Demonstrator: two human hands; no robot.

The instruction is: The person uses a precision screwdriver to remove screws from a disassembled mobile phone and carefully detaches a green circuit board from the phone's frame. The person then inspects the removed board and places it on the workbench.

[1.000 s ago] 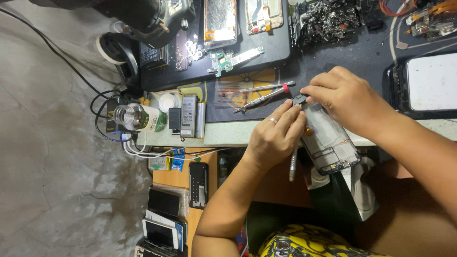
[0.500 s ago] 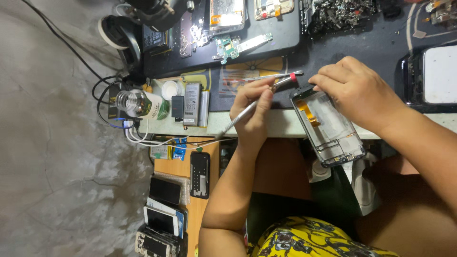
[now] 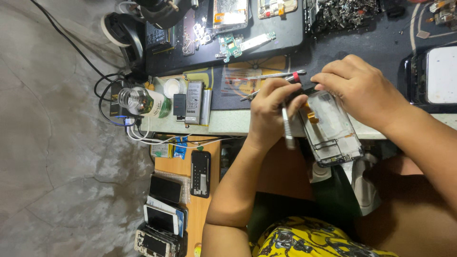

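My left hand [image 3: 271, 107] grips a slim silver pen-like tool [image 3: 287, 129], whose shaft points down toward my lap. My right hand [image 3: 359, 90] holds the upper end of an opened phone frame [image 3: 331, 131] with an orange flex strip inside. The frame hangs over the workbench's pale front edge [image 3: 228, 124]. The two hands meet at the frame's top, where the tool's tip is hidden by my fingers.
Tweezers [image 3: 271, 76] and a red-tipped tool lie on the dark mat behind my hands. A battery [image 3: 194, 102], a glass jar [image 3: 138, 101] and cables sit left. A circuit board [image 3: 243, 44], a parts pile [image 3: 347, 14] and a phone [image 3: 440, 76] are nearby. Several phones [image 3: 162, 219] are stacked below.
My left hand turned the tool so its shaft now points down instead of slanting left. The phone frame shifted slightly under my right hand.
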